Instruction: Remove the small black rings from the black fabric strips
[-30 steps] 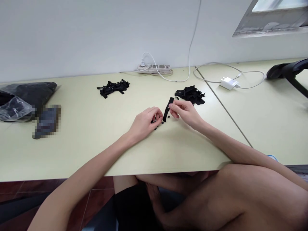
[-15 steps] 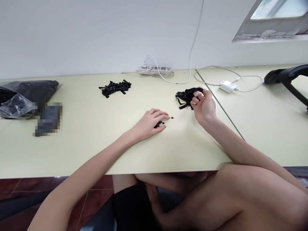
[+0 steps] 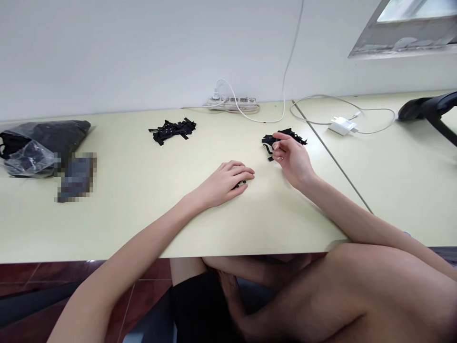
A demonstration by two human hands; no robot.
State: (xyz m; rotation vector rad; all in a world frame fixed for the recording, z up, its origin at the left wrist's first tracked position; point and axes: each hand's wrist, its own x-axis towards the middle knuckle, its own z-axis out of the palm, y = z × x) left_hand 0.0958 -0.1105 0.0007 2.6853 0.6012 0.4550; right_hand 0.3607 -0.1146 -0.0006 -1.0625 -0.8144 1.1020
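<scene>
My left hand [image 3: 230,183] rests palm down on the table with its fingers stretched out. Several small black discs [image 3: 244,182] lie beneath its fingers and beside the thumb, mostly hidden. My right hand [image 3: 293,159] is over the near side of a pile of black strips [image 3: 291,134]. Its index finger reaches out while the other fingers are loosely curled, and nothing shows between them. Another pile of black strips [image 3: 173,130] lies farther left, apart from both hands.
At the left are a plastic bag [image 3: 53,143] with dark contents and a pixelated dark item [image 3: 76,177]. A power strip [image 3: 232,103] stands by the wall. A white charger [image 3: 342,125] and its cable lie right of the table seam, with a black curved object [image 3: 424,112] beyond.
My right hand has shifted left across the strips, its index finger straightening, and uncovered the pile's right side. My left fingers moved slightly forward; the stray disc ahead of them no longer shows.
</scene>
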